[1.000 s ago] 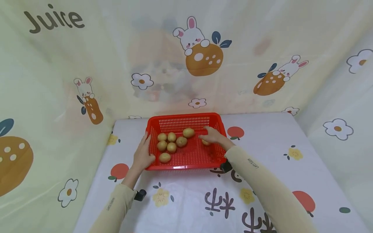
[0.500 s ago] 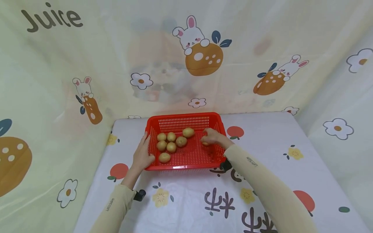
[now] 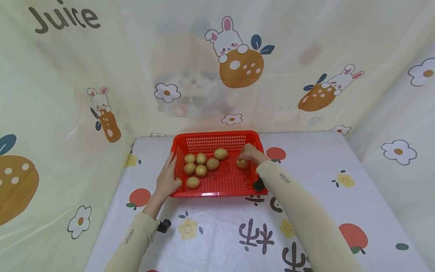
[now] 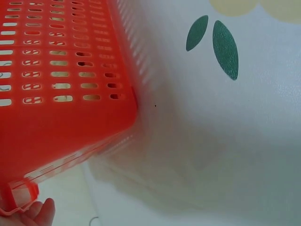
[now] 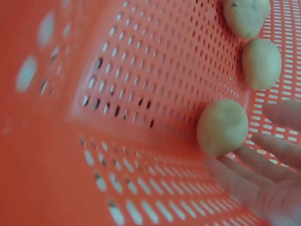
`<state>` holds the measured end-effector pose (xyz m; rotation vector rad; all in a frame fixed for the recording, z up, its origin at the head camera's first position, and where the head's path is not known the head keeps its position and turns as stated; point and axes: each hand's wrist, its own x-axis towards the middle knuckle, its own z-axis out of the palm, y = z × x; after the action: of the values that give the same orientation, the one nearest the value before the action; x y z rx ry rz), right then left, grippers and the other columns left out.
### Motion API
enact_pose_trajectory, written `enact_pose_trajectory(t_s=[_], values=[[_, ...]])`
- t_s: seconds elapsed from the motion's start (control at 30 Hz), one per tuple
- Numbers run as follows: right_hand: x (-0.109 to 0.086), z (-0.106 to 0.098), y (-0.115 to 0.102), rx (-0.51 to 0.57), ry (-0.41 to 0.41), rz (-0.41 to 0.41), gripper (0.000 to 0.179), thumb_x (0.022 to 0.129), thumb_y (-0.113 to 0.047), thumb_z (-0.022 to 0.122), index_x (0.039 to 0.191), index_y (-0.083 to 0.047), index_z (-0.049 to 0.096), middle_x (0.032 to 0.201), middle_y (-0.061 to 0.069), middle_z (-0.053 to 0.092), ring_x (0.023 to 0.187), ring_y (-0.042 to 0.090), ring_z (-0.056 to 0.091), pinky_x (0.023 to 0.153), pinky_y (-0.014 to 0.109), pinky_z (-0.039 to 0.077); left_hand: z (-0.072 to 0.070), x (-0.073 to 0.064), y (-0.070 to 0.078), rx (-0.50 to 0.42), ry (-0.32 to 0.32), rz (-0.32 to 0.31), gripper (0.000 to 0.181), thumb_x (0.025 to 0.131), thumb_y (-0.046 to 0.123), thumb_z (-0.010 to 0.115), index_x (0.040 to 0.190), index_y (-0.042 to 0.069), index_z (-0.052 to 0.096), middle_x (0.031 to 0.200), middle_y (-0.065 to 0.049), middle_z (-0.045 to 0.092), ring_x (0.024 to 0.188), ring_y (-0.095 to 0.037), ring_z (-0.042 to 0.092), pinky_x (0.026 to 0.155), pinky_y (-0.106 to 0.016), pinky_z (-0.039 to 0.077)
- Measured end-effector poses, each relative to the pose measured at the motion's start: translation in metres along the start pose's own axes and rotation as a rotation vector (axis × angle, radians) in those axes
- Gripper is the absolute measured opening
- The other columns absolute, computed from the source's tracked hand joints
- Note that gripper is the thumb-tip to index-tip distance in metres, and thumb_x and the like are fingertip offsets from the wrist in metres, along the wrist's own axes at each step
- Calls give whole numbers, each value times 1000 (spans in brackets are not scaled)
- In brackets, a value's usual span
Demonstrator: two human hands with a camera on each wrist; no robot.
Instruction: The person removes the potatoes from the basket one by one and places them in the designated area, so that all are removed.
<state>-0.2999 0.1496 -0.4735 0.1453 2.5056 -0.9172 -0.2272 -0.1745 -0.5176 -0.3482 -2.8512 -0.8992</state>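
Note:
A red plastic basket (image 3: 219, 194) with slotted walls stands on the table. My left hand (image 3: 166, 180) holds its left rim, thumb over the edge; in the left wrist view, fingertips (image 4: 46, 213) show under the rim's loop handle (image 4: 23, 194). Inside the basket's right part, my right hand (image 3: 252, 154) is beside a single potato (image 3: 242, 164). The right wrist view shows its fingers spread and loosely bent, tips right at that potato (image 5: 222, 127), not wrapped round it. Several other potatoes (image 3: 201, 170) lie grouped at the left, with one potato (image 3: 221, 153) near the back wall.
A white printed tablecloth (image 3: 217, 234) covers the table under the basket. Behind and at both sides hang pale curtains (image 3: 136, 56) printed with rabbits and flowers. The basket's back wall (image 3: 215, 142) stands close to the rear curtain.
My right hand first hovered over the right potato, then its fingers came down round it. Now the hand is slightly farther right, and more of the potato shows. The left hand stays put.

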Motion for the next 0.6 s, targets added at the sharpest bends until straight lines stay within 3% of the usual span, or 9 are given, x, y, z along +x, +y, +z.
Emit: enact_pose_trajectory(t_s=[0.13,0.33,0.6], values=[[7,4,-1,45,41,16,35,78,-8,64,52,-11,40,49,-2,28,45,13,27,46,27,37,-1,1,0,-4,1,-3,89,61,-3,58,145,-2,29,155,-12,17,139,-31,24,104,-48,33],[12,11,-1,121,21,107,27,74,-3,65,55,-8,46,49,3,38,43,16,36,43,25,38,-1,1,-1,-12,-2,-13,87,62,-3,58,144,-3,30,155,-12,18,139,-31,24,104,-48,33],[13,16,-5,-57,41,116,16,72,-1,62,67,-5,47,58,5,37,48,17,34,41,24,33,-1,1,-1,-15,8,-11,87,62,-3,58,144,-3,31,155,-13,19,138,-32,25,104,-49,33]])
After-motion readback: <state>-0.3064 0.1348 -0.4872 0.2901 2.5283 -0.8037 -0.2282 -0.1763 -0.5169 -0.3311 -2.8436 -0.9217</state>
